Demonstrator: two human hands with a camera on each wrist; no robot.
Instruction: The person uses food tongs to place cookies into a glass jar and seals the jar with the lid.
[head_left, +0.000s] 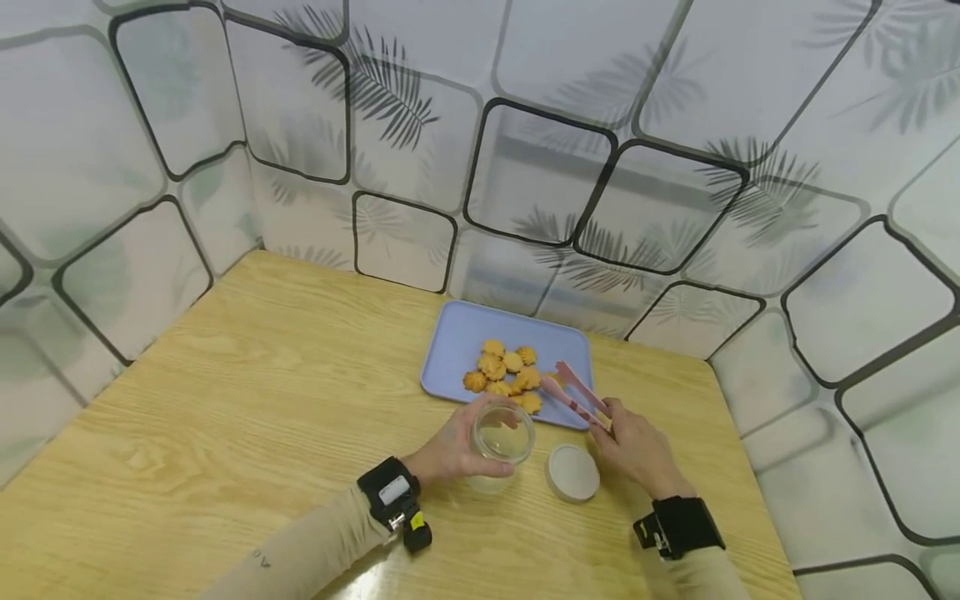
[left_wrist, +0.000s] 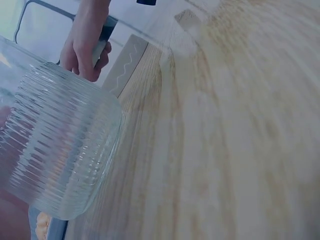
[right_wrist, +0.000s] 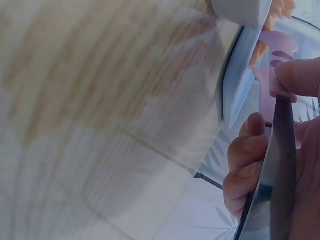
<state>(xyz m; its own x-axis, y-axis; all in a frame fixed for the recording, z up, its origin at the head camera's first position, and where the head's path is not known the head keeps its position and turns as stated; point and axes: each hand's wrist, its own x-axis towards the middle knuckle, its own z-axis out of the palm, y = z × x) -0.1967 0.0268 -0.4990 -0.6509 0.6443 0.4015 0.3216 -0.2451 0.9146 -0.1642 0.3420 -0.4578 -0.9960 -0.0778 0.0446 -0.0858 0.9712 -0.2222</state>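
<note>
My left hand is curled round a clear glass jar, its open mouth facing up in the head view. Ribbed glass of the jar fills the left of the left wrist view. My right hand grips pink-tipped tongs, their arms apart over the right part of a blue tray. Metal handles of the tongs lie in the palm in the right wrist view. Golden cookies lie on the tray; whether the tong tips touch one, I cannot tell.
A round whitish lid lies on the wooden table between the two hands, near the tray's front edge. Patterned curtain-like sheeting surrounds the table at the back and both sides.
</note>
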